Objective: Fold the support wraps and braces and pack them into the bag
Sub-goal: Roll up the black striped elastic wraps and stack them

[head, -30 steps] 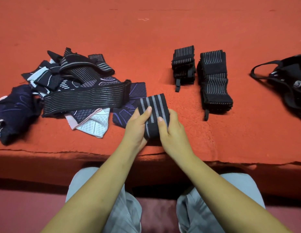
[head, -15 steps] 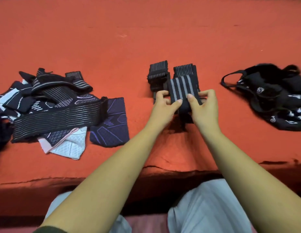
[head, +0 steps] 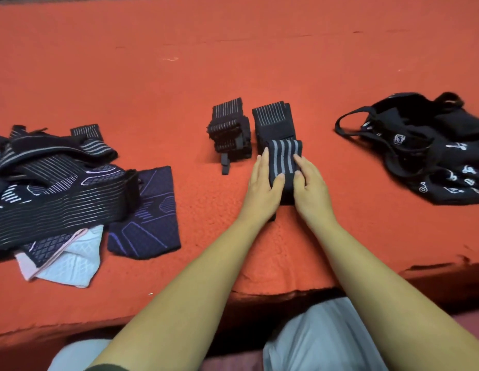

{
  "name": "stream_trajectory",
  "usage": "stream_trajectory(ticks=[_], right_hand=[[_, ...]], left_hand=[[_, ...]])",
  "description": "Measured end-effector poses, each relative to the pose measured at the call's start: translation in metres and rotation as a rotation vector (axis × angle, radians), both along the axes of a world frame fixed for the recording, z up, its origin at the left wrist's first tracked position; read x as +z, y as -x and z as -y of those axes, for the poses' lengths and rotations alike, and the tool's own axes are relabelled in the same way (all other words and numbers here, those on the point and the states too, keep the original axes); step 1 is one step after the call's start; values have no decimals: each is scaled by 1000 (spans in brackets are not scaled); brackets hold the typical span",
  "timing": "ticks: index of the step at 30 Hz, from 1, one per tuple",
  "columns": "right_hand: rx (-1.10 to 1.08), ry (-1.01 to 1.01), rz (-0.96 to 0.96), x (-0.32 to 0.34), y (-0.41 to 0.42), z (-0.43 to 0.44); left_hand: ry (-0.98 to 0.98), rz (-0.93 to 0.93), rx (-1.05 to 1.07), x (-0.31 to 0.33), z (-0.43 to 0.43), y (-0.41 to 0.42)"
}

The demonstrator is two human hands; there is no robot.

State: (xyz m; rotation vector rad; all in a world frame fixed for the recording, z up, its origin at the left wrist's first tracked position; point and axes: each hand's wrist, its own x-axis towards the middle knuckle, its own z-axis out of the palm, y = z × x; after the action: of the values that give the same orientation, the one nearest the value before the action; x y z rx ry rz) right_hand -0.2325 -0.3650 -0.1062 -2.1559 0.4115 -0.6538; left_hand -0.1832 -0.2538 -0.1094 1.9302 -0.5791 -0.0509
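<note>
While both hands lie flat on it, the folded grey-striped wrap (head: 285, 156) sits under and between the fingers, laid on the near end of a stack of folded black wraps (head: 273, 121) that reaches on beyond the fingertips. The left hand (head: 262, 186) has its fingers (head: 263, 162) straight and close together along the wrap's left edge, with the thumb lying across the striped face. The right hand (head: 312, 187) rests on the wrap's right side, its fingers (head: 300, 163) also straight and together, pointing away from the person. Neither hand pinches or curls round the cloth.

Just left of the left fingers, apart from them, stands a second stack of folded striped wraps (head: 229, 132) with a strap tab hanging toward the person. Well to the left of the left hand lies a loose heap of unfolded wraps and braces (head: 59, 188), with a navy patterned brace (head: 147, 212) at its nearest edge and a white and pink one (head: 72, 258) at its front. Well to the right of the right fingers lies the black printed bag (head: 431, 156), slumped, its handle loop toward the hands. All of it rests on a red mat (head: 233, 62).
</note>
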Motion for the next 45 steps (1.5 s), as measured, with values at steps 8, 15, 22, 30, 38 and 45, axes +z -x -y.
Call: stream_trajectory(ticks=[8, 15, 22, 30, 38, 45], right_hand=[[11, 99, -67, -2, -6, 4], [43, 109, -197, 11, -10, 8], [-25, 264, 74, 70, 3, -19], [390, 153, -78, 58, -20, -156], [538, -153, -320, 41, -53, -251], [526, -492, -396, 43, -57, -266]], left_hand=[[-72, -4, 96, -10, 6, -3], [-53, -174, 29, 0, -1, -13], [-37, -8, 99, 34, -89, -14], [-315, 350, 428, 36, -264, -14], [-702, 147, 451, 37, -350, -46], [-565, 259, 514, 40, -347, -50]])
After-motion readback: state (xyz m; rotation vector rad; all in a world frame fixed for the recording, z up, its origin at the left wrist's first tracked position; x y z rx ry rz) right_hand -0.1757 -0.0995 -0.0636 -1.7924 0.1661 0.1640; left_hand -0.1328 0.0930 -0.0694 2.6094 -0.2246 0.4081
